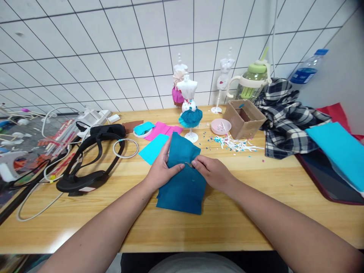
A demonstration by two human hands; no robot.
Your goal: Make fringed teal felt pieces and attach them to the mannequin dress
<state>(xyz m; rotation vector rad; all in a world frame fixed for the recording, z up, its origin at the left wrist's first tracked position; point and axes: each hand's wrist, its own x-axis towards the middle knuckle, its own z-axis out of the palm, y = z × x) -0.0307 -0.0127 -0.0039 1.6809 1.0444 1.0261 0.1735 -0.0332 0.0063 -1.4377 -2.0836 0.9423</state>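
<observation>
In the head view, the dark teal sheet (182, 193) is in the middle of the wooden table (241, 231), directly before the person. The left hand (163, 168) is clamped on its left side, with the thumb lying on top and the other fingers mostly hidden. The right hand (212, 171) is at the right edge, with its fingers closed around a small pointed tool (189, 164), of which only the tip is seen. The 2 hands are apart, near each other, with the sheet between them. A dark line crosses the sheet at this tip; I cannot tell if it is a cut or a fold.

Just behind the sheet stands a white dress form (187, 91) wearing a ruffled teal skirt (190, 116). Farther back, 2 more forms stand near the tiled wall (122, 72). A light blue sheet (153, 148) lies beside the left hand, and pink sheets (160, 131) lie behind it. On the right, paper strips (239, 145) are scattered before a pink bowl (217, 131) and an open cardboard box (250, 129). A black headset (98, 180) rests at the left, and a plaid cloth (280, 131) lies at the right.
</observation>
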